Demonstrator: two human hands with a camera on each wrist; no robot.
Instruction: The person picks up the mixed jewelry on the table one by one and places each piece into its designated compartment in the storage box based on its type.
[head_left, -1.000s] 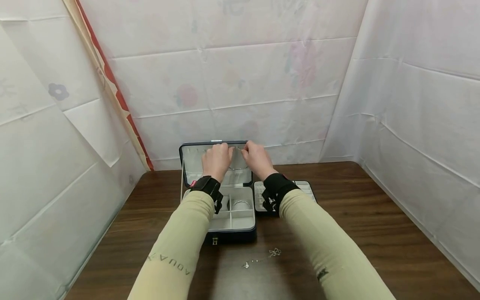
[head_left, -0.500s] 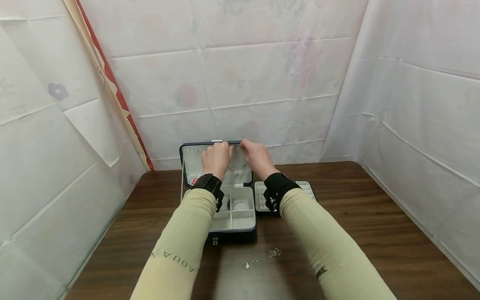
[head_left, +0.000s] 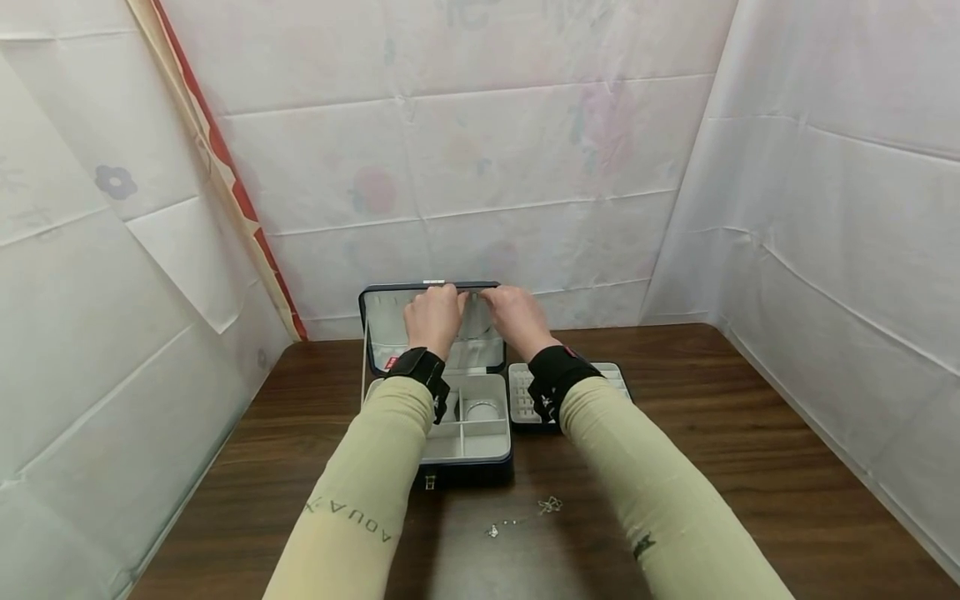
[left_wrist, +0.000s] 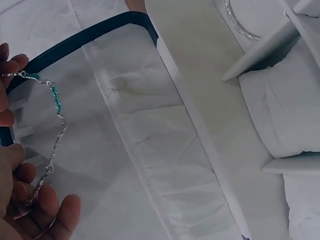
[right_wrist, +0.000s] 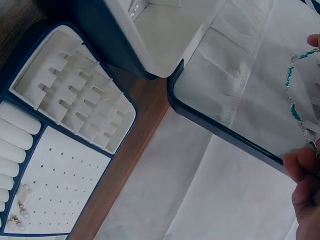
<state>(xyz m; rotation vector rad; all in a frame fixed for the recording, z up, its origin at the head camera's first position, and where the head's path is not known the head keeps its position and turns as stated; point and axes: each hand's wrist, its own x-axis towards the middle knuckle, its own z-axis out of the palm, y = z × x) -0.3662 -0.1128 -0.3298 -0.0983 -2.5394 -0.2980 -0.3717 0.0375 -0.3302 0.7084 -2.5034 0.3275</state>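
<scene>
A silver bracelet with teal stones (left_wrist: 56, 101) hangs in a loose curve between my two hands, before the raised lid (head_left: 386, 321) of a navy jewelry box (head_left: 480, 475). In the head view my left hand (head_left: 433, 319) is up at the middle of the lid, and the left wrist view has its fingers pinching one end of the bracelet. My right hand (head_left: 517, 317) pinches the other end near the lid's upper right corner. Small white tabs (right_wrist: 315, 101) line the lid's inside behind the bracelet, partly hidden by my fingers.
Right of the box lies a navy tray (right_wrist: 115, 155) with ring rolls, slots and a pierced earring panel; earrings (right_wrist: 19, 212) sit on it. A bangle (head_left: 483, 408) rests in a box compartment. A thin silver chain (head_left: 551, 505) lies on the wooden table (head_left: 750, 450) in front.
My right fingertips rise slightly toward the lid's top edge, then dip back a little. The left hand stays nearly in place, and the box, tray and chain have not moved.
</scene>
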